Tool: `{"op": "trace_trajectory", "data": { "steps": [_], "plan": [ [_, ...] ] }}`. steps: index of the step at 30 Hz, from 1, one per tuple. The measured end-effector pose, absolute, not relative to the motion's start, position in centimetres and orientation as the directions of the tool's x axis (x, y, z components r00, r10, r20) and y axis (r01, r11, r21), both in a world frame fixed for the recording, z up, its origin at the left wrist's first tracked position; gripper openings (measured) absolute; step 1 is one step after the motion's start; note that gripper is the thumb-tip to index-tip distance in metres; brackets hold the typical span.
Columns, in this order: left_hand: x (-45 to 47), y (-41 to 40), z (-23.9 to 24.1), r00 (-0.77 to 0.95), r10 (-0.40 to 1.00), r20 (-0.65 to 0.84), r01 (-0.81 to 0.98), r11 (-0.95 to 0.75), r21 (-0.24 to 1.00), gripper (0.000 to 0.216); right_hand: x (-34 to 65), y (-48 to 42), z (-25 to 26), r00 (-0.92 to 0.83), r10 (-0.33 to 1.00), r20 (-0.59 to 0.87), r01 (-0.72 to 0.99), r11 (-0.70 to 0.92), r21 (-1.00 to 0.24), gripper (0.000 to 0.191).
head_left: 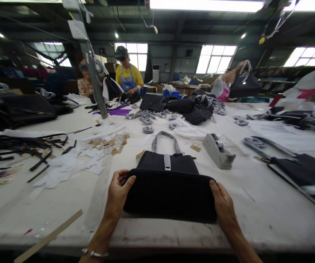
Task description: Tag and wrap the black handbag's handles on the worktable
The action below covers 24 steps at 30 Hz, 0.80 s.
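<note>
A black handbag point(171, 195) lies on the table before me, its broad dark base tipped toward me. My left hand point(120, 190) grips the bag's left end, thumb over the upper edge. At the right end, my right hand point(223, 199) holds on in the same way, fingers partly hidden behind the bag. A pale wrapped strap with a gold-coloured clasp point(167, 168) shows on the bag's far panel. Beyond it, a handle point(166, 136) in clear wrapping arches over the tabletop.
A grey tape dispenser point(218, 151) stands right of the bag. Black straps point(39, 148) and white paper pieces point(72, 164) lie left. A strip point(50, 233) overhangs the front edge. Black bags point(184, 106) are piled behind; another bag point(302, 168) lies right. Co-workers point(130, 76) stand across the table.
</note>
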<state>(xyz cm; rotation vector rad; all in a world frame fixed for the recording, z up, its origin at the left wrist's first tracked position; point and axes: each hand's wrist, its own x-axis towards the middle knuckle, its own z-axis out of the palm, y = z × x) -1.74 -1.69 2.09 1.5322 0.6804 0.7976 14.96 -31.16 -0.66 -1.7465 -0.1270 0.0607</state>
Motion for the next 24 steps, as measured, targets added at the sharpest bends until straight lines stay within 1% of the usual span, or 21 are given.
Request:
{"op": "trace_trajectory", "data": {
  "steps": [3, 7, 10, 12, 13, 15, 16, 18, 21, 24],
  "plan": [
    [-2.0, -1.7, 2.5, 0.643, 0.76, 0.095, -0.064, -0.07, 0.995, 0.05, 14.4, -31.2, -0.8, 0.994, 0.075, 0.075, 0.086, -0.161, -0.983, 0.05],
    [-2.3, -2.0, 2.3, 0.645, 0.76, 0.078, -0.086, -0.029, 0.996, 0.054, 14.0, -31.1, -0.7, 0.994, 0.015, 0.11, 0.111, -0.158, -0.981, 0.05],
    [-2.6, -2.2, 1.5, 0.602, 0.798, -0.001, -0.046, 0.036, 0.998, 0.056, 13.9, -31.1, -0.9, 0.989, -0.087, 0.117, 0.106, -0.123, -0.987, 0.052],
    [-2.6, -1.9, 0.9, 0.567, 0.82, -0.081, -0.042, 0.127, 0.991, 0.056, 14.2, -31.2, -1.0, 0.988, -0.134, 0.072, 0.064, -0.062, -0.996, 0.051],
    [-2.6, -1.6, 0.7, 0.569, 0.812, -0.132, -0.056, 0.198, 0.979, 0.056, 14.4, -31.3, -1.1, 0.992, -0.121, 0.025, 0.024, -0.014, -1.0, 0.049],
    [-2.5, -0.8, 0.7, 0.631, 0.737, -0.243, -0.074, 0.369, 0.927, 0.052, 15.2, -31.7, -1.2, 0.996, -0.02, -0.093, -0.09, 0.099, -0.991, 0.044],
    [-2.3, -0.3, 0.9, 0.676, 0.676, -0.294, -0.056, 0.445, 0.894, 0.048, 15.7, -31.9, -1.1, 0.988, 0.051, -0.149, -0.155, 0.15, -0.977, 0.04],
    [-1.8, 0.7, 1.4, 0.755, 0.546, -0.363, 0.019, 0.535, 0.845, 0.038, 16.7, -32.1, -0.7, 0.954, 0.182, -0.24, -0.276, 0.216, -0.936, 0.034],
    [-0.3, 1.9, 2.3, 0.829, 0.393, -0.397, 0.133, 0.551, 0.824, 0.034, 18.2, -31.8, 0.6, 0.864, 0.38, -0.332, -0.434, 0.225, -0.872, 0.037],
    [1.8, 2.6, 2.6, 0.878, 0.256, -0.404, 0.232, 0.511, 0.828, 0.037, 19.8, -30.9, 1.6, 0.715, 0.622, -0.319, -0.524, 0.174, -0.834, 0.042]
  ]
}}
